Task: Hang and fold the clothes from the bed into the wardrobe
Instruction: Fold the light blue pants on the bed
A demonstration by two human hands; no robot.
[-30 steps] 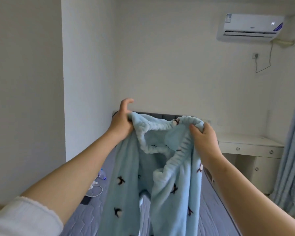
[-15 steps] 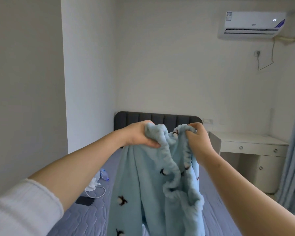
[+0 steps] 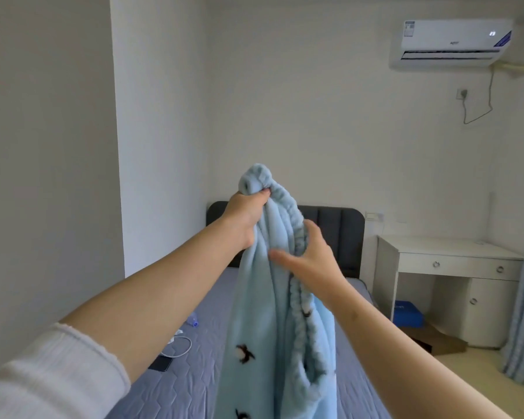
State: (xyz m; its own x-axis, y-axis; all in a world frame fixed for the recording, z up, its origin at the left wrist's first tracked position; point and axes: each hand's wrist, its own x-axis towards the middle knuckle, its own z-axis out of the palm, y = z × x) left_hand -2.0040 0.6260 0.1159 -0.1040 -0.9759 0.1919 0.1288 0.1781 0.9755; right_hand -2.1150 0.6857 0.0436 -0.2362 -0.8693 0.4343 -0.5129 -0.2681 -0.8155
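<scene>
Holding up pale blue fleece trousers [image 3: 263,313] in both hands, above the bed [image 3: 176,388]. Gripping the bunched elastic waistband in the left hand [image 3: 245,220], fingers [image 3: 262,195] curled tight round the top fold, a rounded lump of fabric standing just above them. Taking the same waistband lower down with the right hand [image 3: 313,263]: thumb stretched flat across the front of the cloth, the other fingers [image 3: 310,229] wrapped over the ruffled edge and hidden behind it, so narrow and holding fabric. Hanging straight down from both sets of fingers, with small dark penguin-like prints showing below the right wrist. Well below the fingers on the blue quilted mattress: a dark phone [image 3: 161,363] and a looped white cable [image 3: 179,347], off to the left. Behind the fingers, a dark padded headboard [image 3: 342,234]. To the right of the right fingers, a white counter [image 3: 448,252] with drawers. High above, to the right, a wall air conditioner [image 3: 448,43].
</scene>
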